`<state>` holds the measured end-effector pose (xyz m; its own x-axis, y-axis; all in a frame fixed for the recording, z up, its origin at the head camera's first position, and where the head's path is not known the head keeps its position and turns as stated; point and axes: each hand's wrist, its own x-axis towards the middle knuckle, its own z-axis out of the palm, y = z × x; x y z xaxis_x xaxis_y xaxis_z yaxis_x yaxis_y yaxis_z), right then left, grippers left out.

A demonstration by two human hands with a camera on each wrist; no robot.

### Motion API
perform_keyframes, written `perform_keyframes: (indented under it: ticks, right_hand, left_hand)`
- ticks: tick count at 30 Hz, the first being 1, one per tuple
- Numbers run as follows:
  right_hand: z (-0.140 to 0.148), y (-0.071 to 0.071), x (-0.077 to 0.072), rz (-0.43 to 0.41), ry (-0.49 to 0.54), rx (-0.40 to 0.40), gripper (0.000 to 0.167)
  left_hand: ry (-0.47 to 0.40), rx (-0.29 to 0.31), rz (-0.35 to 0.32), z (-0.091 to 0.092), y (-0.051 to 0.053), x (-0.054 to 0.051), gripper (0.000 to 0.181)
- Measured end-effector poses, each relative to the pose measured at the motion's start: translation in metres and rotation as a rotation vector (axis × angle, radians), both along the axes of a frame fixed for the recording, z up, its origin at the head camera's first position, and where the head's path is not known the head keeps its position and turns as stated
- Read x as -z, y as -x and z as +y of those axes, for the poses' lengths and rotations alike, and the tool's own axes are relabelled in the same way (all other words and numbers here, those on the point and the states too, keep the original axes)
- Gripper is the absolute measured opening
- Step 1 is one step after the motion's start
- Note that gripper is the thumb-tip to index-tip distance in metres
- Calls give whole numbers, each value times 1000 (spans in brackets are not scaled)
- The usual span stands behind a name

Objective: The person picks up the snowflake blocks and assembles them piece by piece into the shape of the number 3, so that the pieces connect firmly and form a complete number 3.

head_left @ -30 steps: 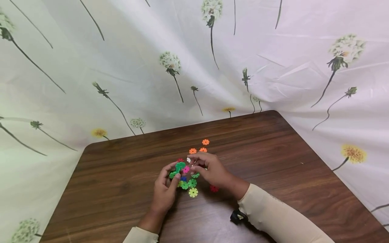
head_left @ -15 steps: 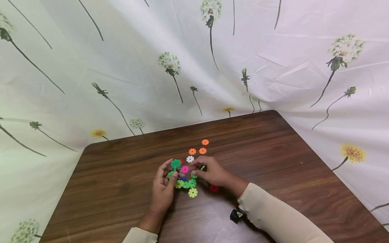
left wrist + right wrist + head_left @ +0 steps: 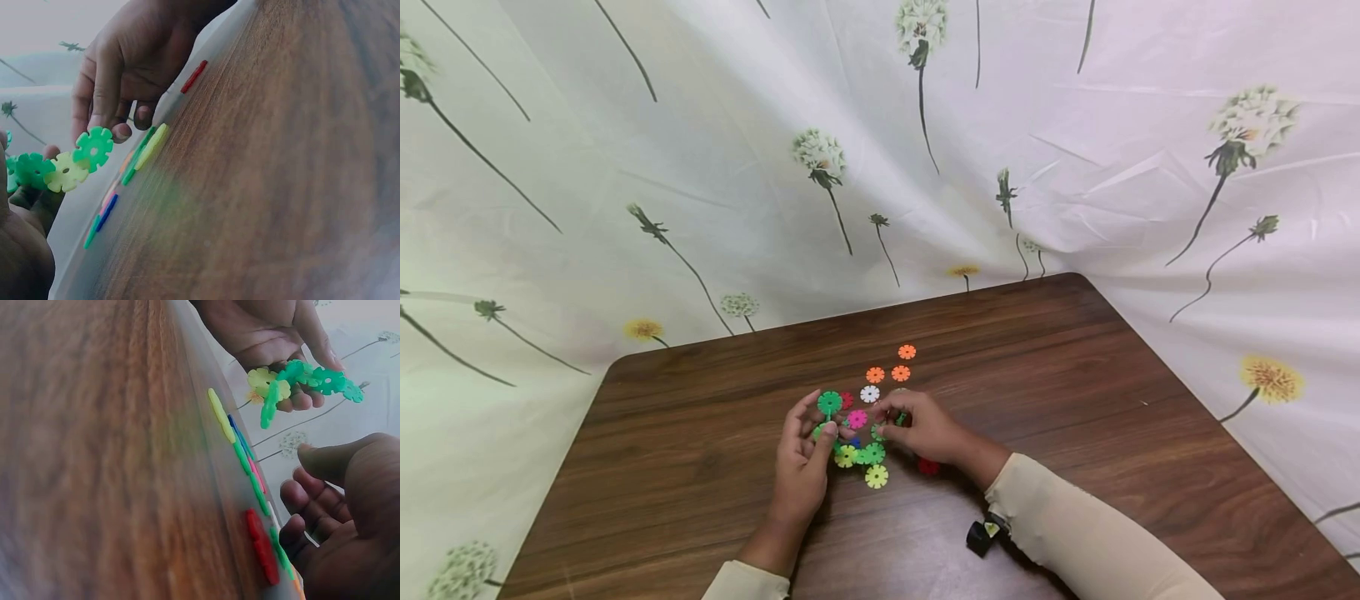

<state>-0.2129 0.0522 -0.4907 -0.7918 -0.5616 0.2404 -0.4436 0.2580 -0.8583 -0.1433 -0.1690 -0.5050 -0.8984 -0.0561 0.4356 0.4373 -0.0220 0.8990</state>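
Three orange discs (image 3: 900,373) lie behind the other loose discs (image 3: 876,476) on the dark, wood-grained table (image 3: 1037,375). I see white, dandelion-printed cloth (image 3: 722,142) hanging around it. Above this surface, the left hand (image 3: 805,462) pinches a chain of green and yellow discs (image 3: 300,373); near it, the right hand (image 3: 925,427) has loosely bent fingers, visibly holding nothing.

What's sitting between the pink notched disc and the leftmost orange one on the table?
The white notched disc lies between the pink notched disc and the leftmost orange notched disc; the head view shows it.
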Motion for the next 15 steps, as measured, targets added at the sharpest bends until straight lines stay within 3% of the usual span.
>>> perform_keyframes:
  ticks: [15]
  right_hand:
    - [0, 1, 5, 70, -44, -3, 25]
  left_hand:
    - [14, 4, 25, 0, 0, 1, 51]
